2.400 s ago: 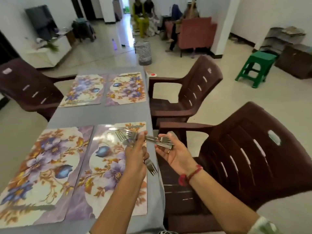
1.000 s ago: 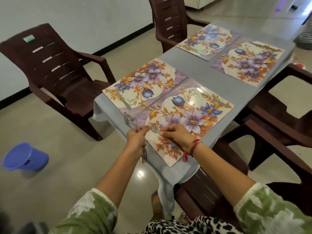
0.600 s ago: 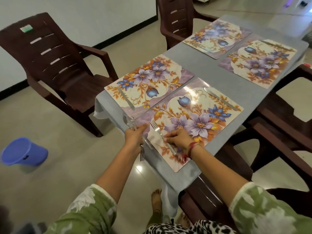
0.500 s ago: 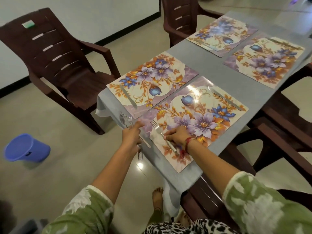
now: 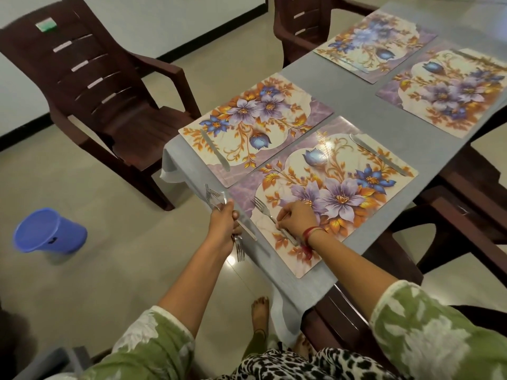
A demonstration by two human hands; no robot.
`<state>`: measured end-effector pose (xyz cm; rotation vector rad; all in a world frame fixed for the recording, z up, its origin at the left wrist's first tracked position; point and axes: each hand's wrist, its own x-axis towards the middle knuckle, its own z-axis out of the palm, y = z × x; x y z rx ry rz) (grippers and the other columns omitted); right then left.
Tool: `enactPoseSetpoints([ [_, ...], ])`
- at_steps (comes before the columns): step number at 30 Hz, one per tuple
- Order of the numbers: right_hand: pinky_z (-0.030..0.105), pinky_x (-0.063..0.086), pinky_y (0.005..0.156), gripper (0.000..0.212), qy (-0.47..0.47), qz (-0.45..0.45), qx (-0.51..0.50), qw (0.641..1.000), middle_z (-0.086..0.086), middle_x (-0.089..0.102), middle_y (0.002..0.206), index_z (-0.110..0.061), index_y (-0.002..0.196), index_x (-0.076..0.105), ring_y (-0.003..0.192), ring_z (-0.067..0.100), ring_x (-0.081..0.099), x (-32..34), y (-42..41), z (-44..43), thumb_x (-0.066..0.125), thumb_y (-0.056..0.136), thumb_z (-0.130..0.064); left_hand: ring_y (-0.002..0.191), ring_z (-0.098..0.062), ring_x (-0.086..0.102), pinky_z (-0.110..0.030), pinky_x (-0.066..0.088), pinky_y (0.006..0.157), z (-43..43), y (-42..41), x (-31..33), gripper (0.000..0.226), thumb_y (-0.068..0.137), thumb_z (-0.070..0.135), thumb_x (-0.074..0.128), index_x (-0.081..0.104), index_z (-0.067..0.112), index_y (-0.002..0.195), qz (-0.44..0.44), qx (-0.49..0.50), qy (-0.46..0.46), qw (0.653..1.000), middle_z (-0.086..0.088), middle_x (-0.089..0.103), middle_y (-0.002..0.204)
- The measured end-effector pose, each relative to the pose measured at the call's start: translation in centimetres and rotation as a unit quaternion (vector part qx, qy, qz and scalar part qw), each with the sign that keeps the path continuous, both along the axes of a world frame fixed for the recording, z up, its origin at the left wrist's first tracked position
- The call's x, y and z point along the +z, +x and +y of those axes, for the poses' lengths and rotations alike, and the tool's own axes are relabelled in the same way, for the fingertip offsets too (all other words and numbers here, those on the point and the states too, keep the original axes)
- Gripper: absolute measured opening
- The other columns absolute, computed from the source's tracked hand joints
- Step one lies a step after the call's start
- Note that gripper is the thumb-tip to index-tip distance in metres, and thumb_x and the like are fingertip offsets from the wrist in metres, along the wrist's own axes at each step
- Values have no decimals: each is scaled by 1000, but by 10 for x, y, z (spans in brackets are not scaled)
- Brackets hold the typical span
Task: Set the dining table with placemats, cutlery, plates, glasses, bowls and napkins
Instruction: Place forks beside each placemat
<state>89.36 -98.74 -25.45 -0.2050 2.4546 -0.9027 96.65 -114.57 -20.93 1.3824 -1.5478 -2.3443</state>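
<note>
Materials and finishes at my table setting.
The placemat (image 5: 315, 165) is smooth and glossy and catches a glare. The fork (image 5: 262, 209) pinched in my right hand (image 5: 295, 216) and the forks (image 5: 212, 196) gripped in my left hand (image 5: 223, 223) are polished metal. The tablecloth (image 5: 356, 111) is matt grey cloth, the chair (image 5: 90, 78) moulded brown plastic, the floor (image 5: 109, 270) shiny.

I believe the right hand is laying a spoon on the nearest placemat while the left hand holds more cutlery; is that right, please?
Not quite: in the head view the right hand lays a fork, not a spoon, on the nearest placemat; the left hand does hold more cutlery.
</note>
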Motion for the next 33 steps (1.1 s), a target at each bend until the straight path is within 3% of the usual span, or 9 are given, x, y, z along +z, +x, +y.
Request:
enactPoseSetpoints([
  [8, 31, 53, 71, 8, 49, 80, 31, 995, 7, 73, 81, -11, 80, 75, 79, 22, 66, -1, 14, 0, 67, 77, -9, 38, -3, 23, -15, 23, 35, 4, 6, 1, 20, 102, 29, 42, 48, 15, 89, 15, -2, 21, 1000, 3, 39, 61],
  [14, 29, 51, 69, 11, 75, 90, 39, 992, 10, 72, 83, -9, 82, 74, 81, 26, 66, 0, 17, -1, 63, 81, -9, 34, -2, 23, -14, 23, 34, 11, 12, 2, 23, 102, 29, 42, 47, 15, 84, 16, 1, 30, 999, 3, 39, 61],
  [17, 32, 53, 75, 13, 73, 96, 38, 992, 10, 72, 89, -8, 89, 73, 86, 26, 66, 2, 18, 1, 64, 82, -13, 35, -2, 23, -14, 24, 35, 15, 14, 7, 21, 102, 29, 43, 46, 15, 86, 20, -9, 29, 999, 3, 40, 61],
  [19, 33, 52, 81, 21, 29, 115, -4, 993, 6, 70, 95, -9, 99, 71, 89, 21, 64, 9, 23, 7, 67, 83, -22, 35, -2, 22, -14, 24, 35, 19, 16, 12, 22, 101, 31, 43, 46, 15, 87, 30, -19, 28, 999, 3, 40, 61],
  [21, 28, 51, 76, 20, -99, 89, -77, 988, 2, 69, 88, -9, 96, 71, 80, 13, 62, 25, 32, 16, 69, 84, -26, 35, -2, 23, -14, 24, 35, 25, 21, 18, 23, 101, 34, 42, 46, 15, 90, 43, -23, 36, 998, 4, 40, 60],
  [23, 23, 51, 63, 14, -251, -39, -112, 961, 3, 67, 80, -11, 88, 69, 70, 11, 61, 46, 47, 25, 70, 85, -25, 35, -2, 22, -13, 22, 34, 32, 30, 23, 24, 101, 35, 40, 45, 15, 88, 57, -19, 55, 997, 3, 41, 59],
  [25, 22, 55, 61, 13, -336, -195, -80, 918, 7, 67, 82, -10, 89, 66, 70, 14, 63, 63, 66, 34, 68, 86, -23, 34, -2, 20, -13, 19, 33, 43, 41, 28, 21, 98, 31, 39, 44, 16, 83, 77, -18, 64, 995, 4, 42, 55],
  [27, 21, 55, 63, 16, -364, -245, -34, 898, 5, 67, 79, -5, 95, 65, 66, 11, 63, 71, 86, 39, 67, 87, -18, 34, -2, 20, -14, 18, 33, 58, 55, 32, 19, 95, 26, 40, 46, 18, 80, 84, -20, 49, 995, 5, 44, 52],
  [33, 18, 52, 52, 15, -379, -205, -50, 901, 2, 68, 67, -2, 90, 60, 56, 7, 66, 79, 129, 53, 70, 80, 3, 38, -6, 40, -12, 24, 31, 96, 92, 38, 19, 103, 22, 38, 48, 17, 88, 77, -31, -16, 996, -3, 51, 69],
])
